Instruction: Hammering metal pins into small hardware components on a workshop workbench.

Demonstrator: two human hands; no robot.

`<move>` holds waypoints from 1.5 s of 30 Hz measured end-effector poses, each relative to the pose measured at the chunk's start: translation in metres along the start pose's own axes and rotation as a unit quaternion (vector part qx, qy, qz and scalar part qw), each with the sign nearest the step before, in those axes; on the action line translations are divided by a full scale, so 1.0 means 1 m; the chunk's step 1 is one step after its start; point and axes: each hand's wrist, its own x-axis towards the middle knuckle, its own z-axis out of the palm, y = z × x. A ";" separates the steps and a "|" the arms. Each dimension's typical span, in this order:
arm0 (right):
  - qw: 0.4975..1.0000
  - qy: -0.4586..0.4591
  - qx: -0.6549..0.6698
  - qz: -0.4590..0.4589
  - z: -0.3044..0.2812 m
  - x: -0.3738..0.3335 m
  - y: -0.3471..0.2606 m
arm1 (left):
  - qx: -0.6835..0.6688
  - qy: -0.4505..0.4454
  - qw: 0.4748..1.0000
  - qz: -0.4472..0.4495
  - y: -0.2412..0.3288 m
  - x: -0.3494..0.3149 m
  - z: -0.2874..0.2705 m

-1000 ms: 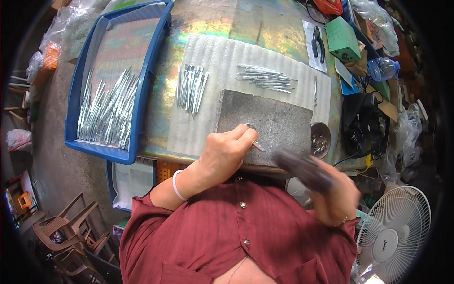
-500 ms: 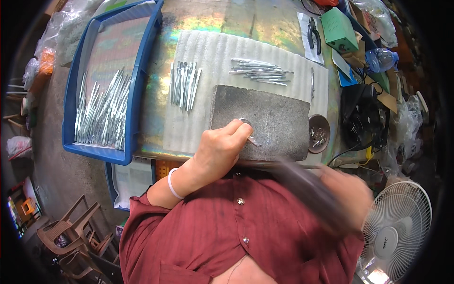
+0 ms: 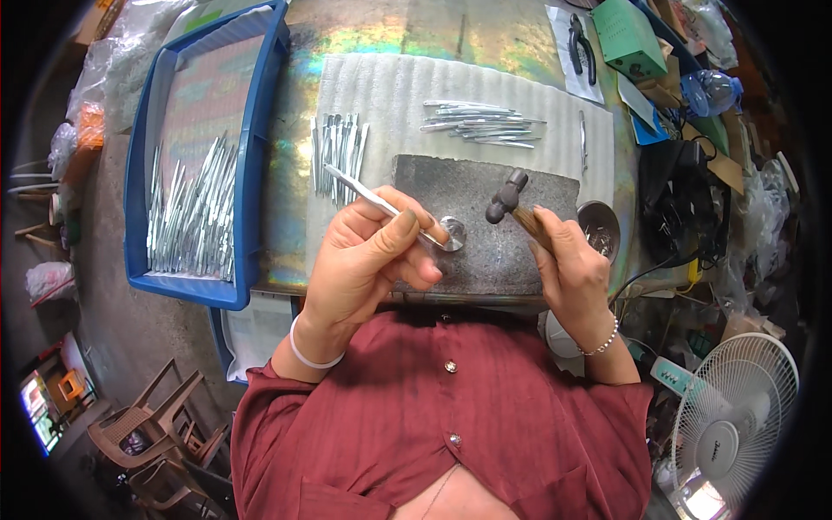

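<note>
Between the thumb and fingers of my left hand (image 3: 373, 247) is a slim silver metal strip (image 3: 362, 189), tilted with its far end up to the left. Just beyond its lower end a small round metal disc (image 3: 452, 234) sits on a dark grey stone block (image 3: 485, 269). My right hand (image 3: 572, 273) grips the wooden handle of a ball-peen hammer (image 3: 505, 198), its head over the block's right part. Behind my left hand lies a bundle of metal strips (image 3: 341, 143). Another pile of strips (image 3: 481, 123) is beyond the block.
A blue tray (image 3: 253, 156) with many strips stands at the left. White foam sheet (image 3: 381, 87) lies under the block. A bowl of small metal bits (image 3: 600, 230) is right of it, pliers (image 3: 581, 48) and a green box (image 3: 628, 39) farther back. A fan (image 3: 735, 416) stands lower right.
My left hand has come up off the block and turned, showing the strip it holds. My right hand has swung the hammer from near my body up over the block.
</note>
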 end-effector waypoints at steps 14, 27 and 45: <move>0.996 -0.041 0.074 0.029 -0.009 0.013 0.036 | 0.063 0.035 0.997 -0.020 -0.006 0.015 0.002; 0.978 -0.007 -0.059 0.198 0.013 0.099 0.177 | 0.073 0.042 0.995 -0.058 -0.001 0.021 0.007; 0.980 -0.045 -0.081 0.176 -0.008 0.102 0.172 | 0.139 -0.066 0.970 -0.186 0.014 0.018 0.009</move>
